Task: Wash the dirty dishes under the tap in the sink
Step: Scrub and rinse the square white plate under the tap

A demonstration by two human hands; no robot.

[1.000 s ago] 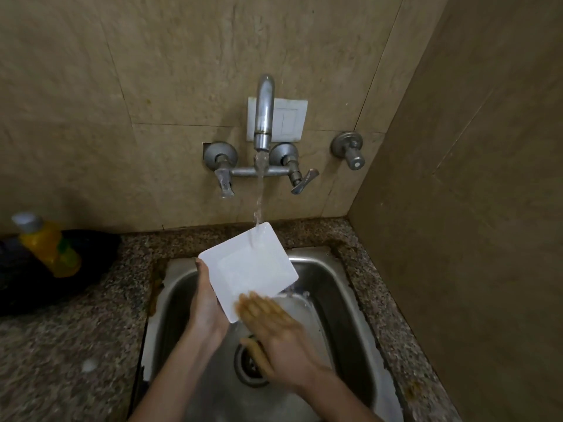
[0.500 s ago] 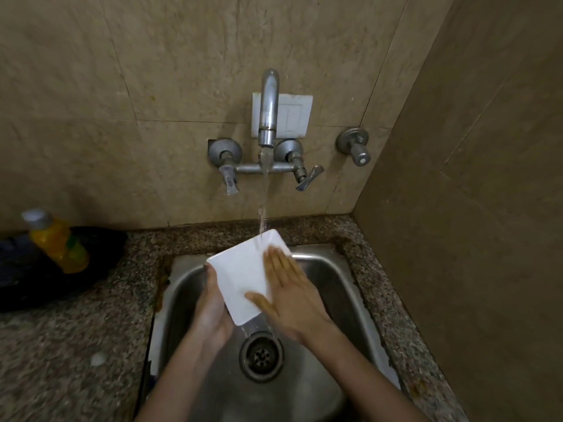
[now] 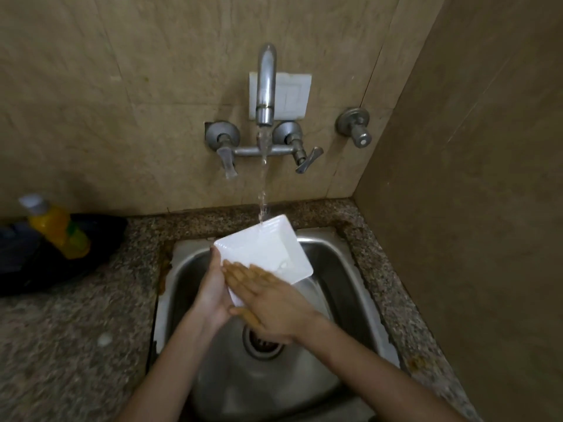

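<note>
While water runs from the tap in a thin stream, a white square plate is held tilted above the steel sink, its far corner right under the falling water. The left hand grips the plate's near left edge from below, fingers hidden behind the dish and thumb at its rim. The right hand lies flat and spread on the plate's upper face at its near corner, fingers pointing left; it presses on the surface without closing around anything, and its fingers look blurred. Together the two hands cover the near part of the plate. The right wrist and palm also hide part of the drain at the bottom of the basin.

Two lever handles stick out from the wall on either side of the spout, and a separate round valve sits further right. A white switch plate is mounted on the tiled wall behind the spout. A speckled granite counter surrounds the sink, with brownish stains along the left rim. On the far left of the counter a yellow bottle with a pale cap leans against a dark object whose nature I cannot tell. Both stand well apart from the sink. A wall closes off the right side.
</note>
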